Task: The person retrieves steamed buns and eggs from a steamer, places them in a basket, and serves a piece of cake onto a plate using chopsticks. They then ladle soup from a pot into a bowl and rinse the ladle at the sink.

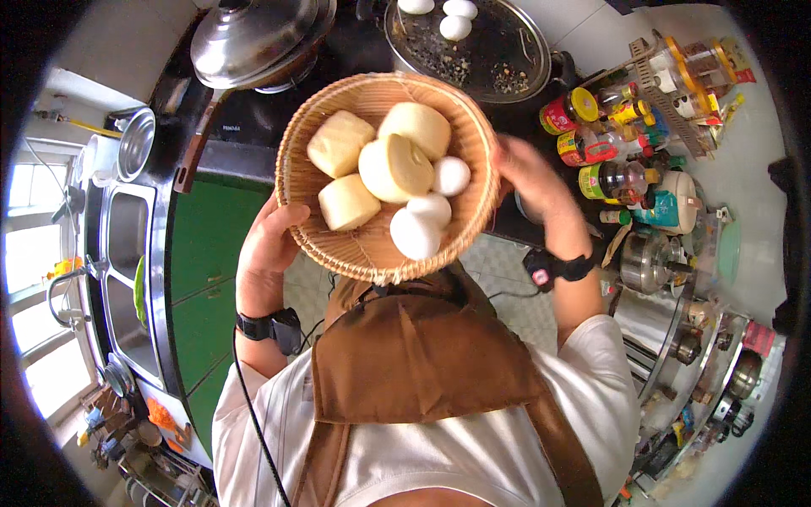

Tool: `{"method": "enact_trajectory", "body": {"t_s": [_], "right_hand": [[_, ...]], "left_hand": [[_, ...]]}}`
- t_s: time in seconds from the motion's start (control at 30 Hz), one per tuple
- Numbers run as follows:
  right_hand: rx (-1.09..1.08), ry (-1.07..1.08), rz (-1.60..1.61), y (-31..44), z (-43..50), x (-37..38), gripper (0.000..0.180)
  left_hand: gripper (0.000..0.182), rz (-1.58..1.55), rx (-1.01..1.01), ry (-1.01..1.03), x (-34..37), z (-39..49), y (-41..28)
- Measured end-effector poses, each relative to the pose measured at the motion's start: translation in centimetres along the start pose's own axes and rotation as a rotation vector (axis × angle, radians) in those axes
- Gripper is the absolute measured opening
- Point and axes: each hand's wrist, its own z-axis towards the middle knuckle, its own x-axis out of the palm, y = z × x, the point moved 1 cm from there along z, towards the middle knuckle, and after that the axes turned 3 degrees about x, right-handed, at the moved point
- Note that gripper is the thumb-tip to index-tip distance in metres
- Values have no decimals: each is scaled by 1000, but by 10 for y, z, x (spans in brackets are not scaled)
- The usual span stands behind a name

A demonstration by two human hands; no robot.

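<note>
Both my hands hold a round woven basket (298,127) in front of my chest, above the floor. My left hand (272,244) grips its left rim, thumb over the edge. On the right side my right hand (535,180), slightly blurred, holds the rim, with its fingers partly hidden. Several pale yellow steamed buns (342,142) lie in the basket, one resting on top of the others. Three white eggs (415,234) sit together at the basket's lower right.
Beyond the basket, a wide round pan (469,60) holds three white eggs (455,28) and dark bits. A lidded wok (253,44) stands left of it, handle towards me. Sauce bottles (602,180) crowd the right; a double sink (130,234) lies left.
</note>
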Motion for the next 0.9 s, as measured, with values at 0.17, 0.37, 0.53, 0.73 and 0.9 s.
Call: {"method": "enact_trajectory", "body": {"t_s": [0.17, 0.37, 0.53, 0.73, 0.9], "right_hand": [[187, 68, 542, -47, -36, 10, 59], [13, -272, 724, -25, -91, 26, 56], [-78, -461, 761, -39, -127, 9, 59], [-39, -682, 723, -55, -155, -3, 59], [-156, -720, 790, -48, -144, -1, 55]], "left_hand": [[59, 88, -44, 263, 6, 27, -28], [59, 871, 430, 239, 40, 109, -113], [26, 1533, 1301, 97, 120, 248, -157], [39, 1757, 932, 529, 137, 374, -126], [41, 2151, 1023, 410, 164, 342, -124]]}}
